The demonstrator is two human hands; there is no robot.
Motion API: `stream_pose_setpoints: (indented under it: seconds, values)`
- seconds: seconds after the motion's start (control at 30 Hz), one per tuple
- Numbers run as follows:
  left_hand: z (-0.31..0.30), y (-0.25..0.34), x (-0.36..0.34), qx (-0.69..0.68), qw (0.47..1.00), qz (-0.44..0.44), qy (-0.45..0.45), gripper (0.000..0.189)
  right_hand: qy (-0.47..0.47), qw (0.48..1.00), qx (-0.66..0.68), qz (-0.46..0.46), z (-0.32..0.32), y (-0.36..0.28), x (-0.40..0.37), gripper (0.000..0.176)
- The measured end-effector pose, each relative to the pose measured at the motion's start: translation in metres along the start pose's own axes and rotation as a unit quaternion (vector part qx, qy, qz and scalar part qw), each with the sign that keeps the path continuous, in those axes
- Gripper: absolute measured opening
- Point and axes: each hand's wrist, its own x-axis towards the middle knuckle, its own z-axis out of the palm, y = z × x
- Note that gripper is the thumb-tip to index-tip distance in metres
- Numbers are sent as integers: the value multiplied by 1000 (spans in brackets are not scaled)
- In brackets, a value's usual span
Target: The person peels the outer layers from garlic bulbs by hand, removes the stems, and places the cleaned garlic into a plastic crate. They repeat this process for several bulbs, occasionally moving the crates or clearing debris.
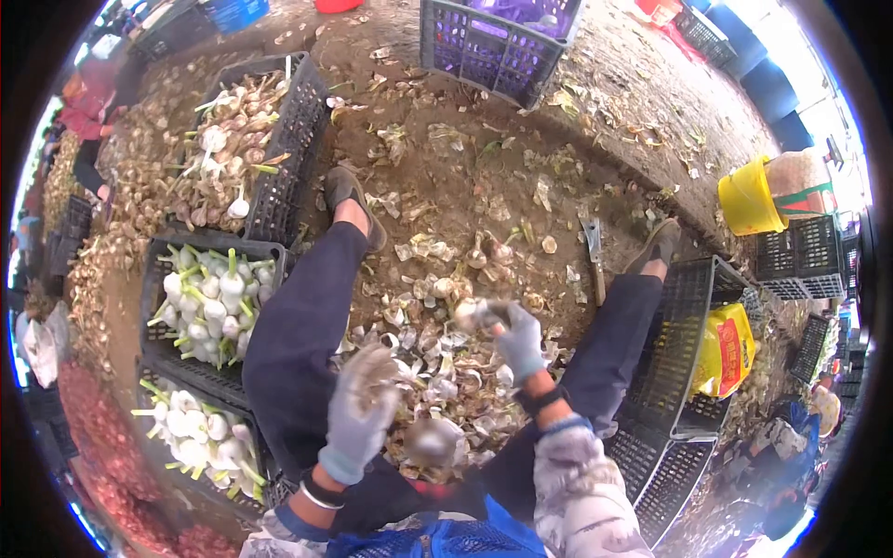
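My right hand (518,340), in a pale grey glove, has its fingertips closed at a whitish garlic bulb (467,314), partly blurred, over the litter between my legs. My left hand (363,406), also gloved, hovers beside my left thigh; motion smears its fingers. Between my hands and my lap is a blurred, round pale shape (434,442) I cannot make out. Below my hands lies a heap of garlic skins (442,377). Several unpeeled garlic bulbs (493,251) lie farther out. A knife-like tool (593,251) with a wooden handle rests by my right foot.
At my left, black crates hold trimmed white garlic (214,302), more white garlic (200,432) and untrimmed garlic (233,139). A black crate (665,335) with a yellow bag (724,349) stands right. Ahead are a purple-lined crate (493,46) and a yellow bucket (746,197). Other people are at the edges.
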Motion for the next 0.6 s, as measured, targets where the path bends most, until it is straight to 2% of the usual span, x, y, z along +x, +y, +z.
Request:
stream_pose_setpoints:
  seconds: [0.03,0.07,0.13,0.17,0.2,0.23,0.27,0.3,0.33,0.37,0.4,0.47,0.5,0.53,0.57,0.6]
  values:
    - [10,-9,-3,-10,1000,17,-18,68,-31,995,81,-56,-8,-23,-21,28]
    - [19,-13,-9,-20,999,33,-37,75,-76,985,153,-21,-16,-48,-44,27]
    - [32,-5,-18,-98,987,-49,-115,78,-137,946,294,12,-21,-72,-87,22]
    - [24,-24,-21,-47,986,-40,-152,72,-133,949,284,16,-23,-85,-105,18]
    - [22,-20,-28,-59,986,-44,-151,71,-129,952,275,21,-26,-96,-120,19]
    - [21,-16,-34,-70,985,-47,-151,70,-162,957,238,-32,-36,-103,-122,32]
    - [20,-12,-40,-82,984,-51,-152,68,-115,868,483,-31,-31,-116,-135,45]
    - [20,-13,-48,24,992,55,-111,61,-112,884,453,45,-37,-100,-139,41]
    - [19,-11,-55,47,991,77,-96,61,-109,893,419,120,-39,-69,-139,38]
    - [18,-7,-62,70,989,100,-81,61,-75,974,211,-18,-23,-27,-144,24]
    - [17,-3,-67,93,986,124,-66,62,-28,968,-192,-156,-24,-31,-151,27]
    - [19,5,-77,145,973,178,-28,60,-32,992,-1,-122,-18,-57,-167,35]
    - [20,10,-82,168,966,197,-14,59,-85,981,175,9,-27,-99,-180,39]
    - [23,15,-86,191,957,217,-1,58,-132,919,343,140,-33,-133,-188,43]
    - [26,20,-90,208,949,238,-6,59,-159,894,397,130,-29,-130,-193,42]
    - [29,24,-94,225,939,259,-11,60,-171,897,394,107,-25,-135,-197,41]
